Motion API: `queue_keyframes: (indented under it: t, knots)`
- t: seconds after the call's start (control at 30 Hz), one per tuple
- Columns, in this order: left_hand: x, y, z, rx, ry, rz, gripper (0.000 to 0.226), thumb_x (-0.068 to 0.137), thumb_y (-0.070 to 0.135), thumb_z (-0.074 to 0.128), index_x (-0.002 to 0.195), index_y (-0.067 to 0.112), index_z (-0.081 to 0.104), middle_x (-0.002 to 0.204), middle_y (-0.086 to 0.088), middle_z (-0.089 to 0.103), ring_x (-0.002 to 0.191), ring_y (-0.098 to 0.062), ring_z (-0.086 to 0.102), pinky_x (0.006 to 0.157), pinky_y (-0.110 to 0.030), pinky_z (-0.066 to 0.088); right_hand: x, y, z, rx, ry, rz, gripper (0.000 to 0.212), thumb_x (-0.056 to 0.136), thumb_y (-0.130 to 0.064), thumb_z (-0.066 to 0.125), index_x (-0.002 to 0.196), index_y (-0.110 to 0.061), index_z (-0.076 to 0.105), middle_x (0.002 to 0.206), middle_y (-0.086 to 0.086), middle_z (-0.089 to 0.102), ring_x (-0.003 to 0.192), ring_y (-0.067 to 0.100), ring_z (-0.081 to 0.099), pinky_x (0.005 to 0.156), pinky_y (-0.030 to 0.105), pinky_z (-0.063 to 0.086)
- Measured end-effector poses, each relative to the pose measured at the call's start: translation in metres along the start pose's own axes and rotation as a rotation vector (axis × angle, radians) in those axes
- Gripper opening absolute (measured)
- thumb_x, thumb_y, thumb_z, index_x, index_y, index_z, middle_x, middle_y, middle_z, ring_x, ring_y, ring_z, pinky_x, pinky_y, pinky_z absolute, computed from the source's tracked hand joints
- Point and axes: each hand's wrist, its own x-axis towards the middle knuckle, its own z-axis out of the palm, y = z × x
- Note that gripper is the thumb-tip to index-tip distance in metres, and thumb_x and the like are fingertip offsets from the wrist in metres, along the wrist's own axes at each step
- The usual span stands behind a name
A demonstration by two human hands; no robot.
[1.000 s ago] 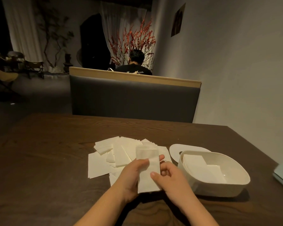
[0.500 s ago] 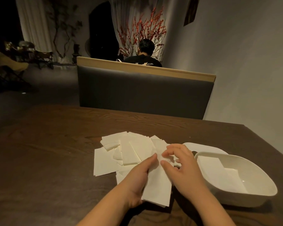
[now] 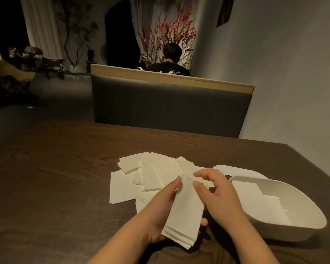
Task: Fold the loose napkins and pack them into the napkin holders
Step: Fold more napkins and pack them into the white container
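- A thin stack of folded napkins (image 3: 183, 216) is held above the near edge of the worktop (image 3: 55, 168). It is cradled from below by the left hand (image 3: 160, 212), with the thumb laid along its left edge.
- The far end of the stack is pinched by the right hand (image 3: 215, 195) between thumb and curled forefinger.
- The stack is judged to be very light, soft and limp. The sheets are expected to slide over one another and to fan out at the free near end, where separate layers are already visible.
- A hold across both long edges, near the middle, is judged best; a one-end pinch is likely to let the stack droop.
- The loose napkins (image 3: 147, 174) are spread on the worktop just beyond the left hand, overlapping at various angles.
- The open white napkin holder (image 3: 286, 223) stands immediately right of the right hand. A few sheets are already lying inside it.
- Its lid (image 3: 236, 171) lies flat beyond the right hand, partly behind the holder.
- No obstruction is seen between the stack and the holder opening; only the near rim has to be cleared.
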Motion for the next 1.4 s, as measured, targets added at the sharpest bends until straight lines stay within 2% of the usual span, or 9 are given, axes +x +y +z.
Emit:
queue_keyframes:
  t: [0.2,0.47,0.63,0.8,0.93,1.1,1.2,1.27,1.4]
  knots:
    - [-0.003,0.0,0.0,-0.055,-0.013,-0.029,0.06,0.087,0.058,0.052,0.126,0.013,0.061,0.102,-0.023,0.07,0.085,-0.037,0.069,0.082,-0.046,0.052,-0.006,0.0,0.002,0.0,0.051,-0.02,0.019,0.091,-0.024,0.068,0.081,-0.039,0.064,0.099,-0.027,0.058,0.096,-0.02,0.049,0.068,0.0,0.04]
    - [-0.004,0.001,0.0,-0.042,0.0,-0.04,0.069,0.087,0.062,0.053,0.135,0.013,0.056,0.106,-0.022,0.07,0.086,-0.036,0.07,0.082,-0.046,0.053,-0.007,0.0,0.005,-0.002,0.025,0.031,0.018,0.091,-0.023,0.068,0.079,-0.037,0.065,0.098,-0.027,0.058,0.094,-0.006,0.056,0.07,0.007,0.041]
    - [-0.008,0.002,0.001,0.039,0.004,0.014,0.058,0.083,0.048,0.065,0.129,0.013,0.061,0.107,-0.022,0.071,0.085,-0.034,0.072,0.077,-0.043,0.057,-0.006,-0.001,0.003,-0.017,-0.044,0.029,0.021,0.098,-0.025,0.059,0.103,-0.045,0.061,0.108,-0.034,0.052,0.1,-0.014,0.05,0.071,0.005,0.04]
    - [-0.015,0.002,0.011,0.011,0.038,0.036,0.054,0.083,0.05,0.062,0.121,0.012,0.065,0.101,-0.02,0.073,0.078,-0.034,0.073,0.068,-0.041,0.06,-0.011,-0.004,-0.003,-0.069,-0.16,0.007,0.031,0.102,-0.026,0.049,0.129,-0.031,0.063,0.126,-0.019,0.056,0.099,-0.009,0.054,0.065,0.004,0.047]
    - [-0.02,0.006,0.013,-0.002,-0.022,-0.007,0.05,0.089,0.048,0.062,0.118,0.009,0.07,0.102,-0.022,0.071,0.079,-0.035,0.072,0.07,-0.043,0.059,-0.014,-0.012,-0.013,-0.129,-0.138,-0.038,0.031,0.103,-0.03,0.047,0.132,-0.032,0.06,0.127,-0.023,0.054,0.107,-0.012,0.047,0.084,0.001,0.035]
    - [-0.026,0.01,0.042,0.062,0.067,0.084,0.034,0.09,0.016,0.06,0.122,0.007,0.058,0.094,-0.024,0.074,0.077,-0.034,0.074,0.081,-0.045,0.056,-0.02,-0.032,-0.042,-0.041,-0.028,-0.02,0.03,0.1,-0.032,0.053,0.128,-0.042,0.048,0.12,-0.03,0.045,0.108,-0.009,0.047,0.094,0.018,0.046]
    - [-0.019,0.011,0.067,-0.034,0.242,0.169,0.029,0.089,0.02,0.063,0.116,0.014,0.058,0.1,-0.022,0.074,0.091,-0.038,0.072,0.079,-0.046,0.057,-0.019,-0.038,-0.058,0.025,0.116,0.038,0.026,0.098,-0.029,0.057,0.121,-0.037,0.049,0.113,-0.023,0.052,0.101,-0.003,0.052,0.08,0.012,0.045]
    - [-0.014,0.01,0.086,-0.089,0.259,0.228,0.02,0.09,0.02,0.062,0.11,0.019,0.057,0.106,-0.021,0.072,0.097,-0.04,0.07,0.081,-0.05,0.058,-0.019,-0.038,-0.068,0.08,0.115,0.109,0.018,0.097,-0.031,0.059,0.114,-0.031,0.053,0.104,-0.018,0.058,0.095,0.001,0.056,0.071,0.013,0.044]
    - [-0.001,0.003,0.116,-0.07,0.225,0.282,0.021,0.089,0.02,0.061,0.11,0.023,0.057,0.113,-0.018,0.069,0.105,-0.038,0.067,0.096,-0.059,0.053,-0.018,-0.038,-0.089,0.164,0.109,0.22,0.019,0.095,-0.037,0.06,0.111,-0.025,0.058,0.101,-0.006,0.064,0.093,0.009,0.059,0.068,0.02,0.047]
